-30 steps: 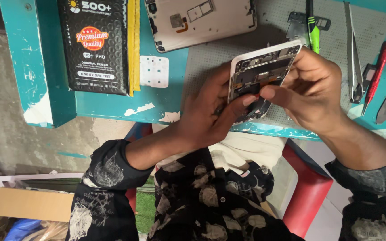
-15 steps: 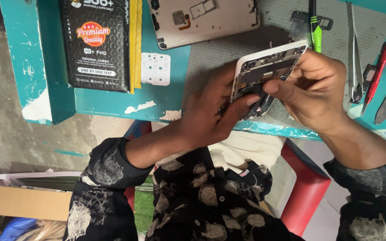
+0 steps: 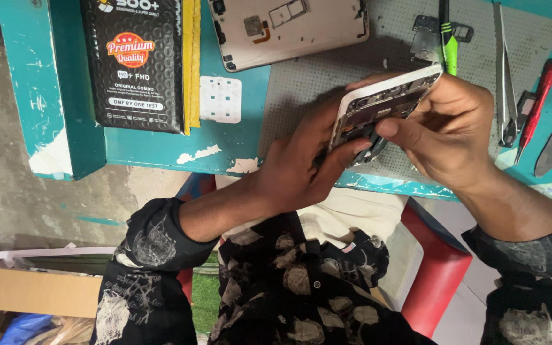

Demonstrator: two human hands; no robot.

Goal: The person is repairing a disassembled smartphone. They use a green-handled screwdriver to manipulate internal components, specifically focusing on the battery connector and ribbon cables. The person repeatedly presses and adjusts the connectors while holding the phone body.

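The person holds an opened phone (image 3: 383, 105) up off the teal bench (image 3: 237, 147), above the grey mat (image 3: 327, 76). The left hand (image 3: 295, 169) curls under its lower end, fingers closed on the edge. The right hand (image 3: 445, 128) wraps the other side, with the thumb pressed down on the bare insides.

The phone looks light and thin. Its white frame seems stiff, but the little parts inside look easy to break. I think it is best held by the rim, as both hands mostly do now, and not by the middle. The smooth edge could slip.

A flat black package (image 3: 135, 61) lies on the bench at the far left. It has a round red and orange badge and white writing. A yellow strip (image 3: 190, 61) runs down its right side. Just beside it lies a small white square sheet (image 3: 220, 99) with faint marks. A pale gold back cover (image 3: 292, 29) lies near the top, well apart from the hands. To the right are a green-handled tool (image 3: 447, 45), metal tweezers (image 3: 505, 83) and a red tool (image 3: 538, 96).
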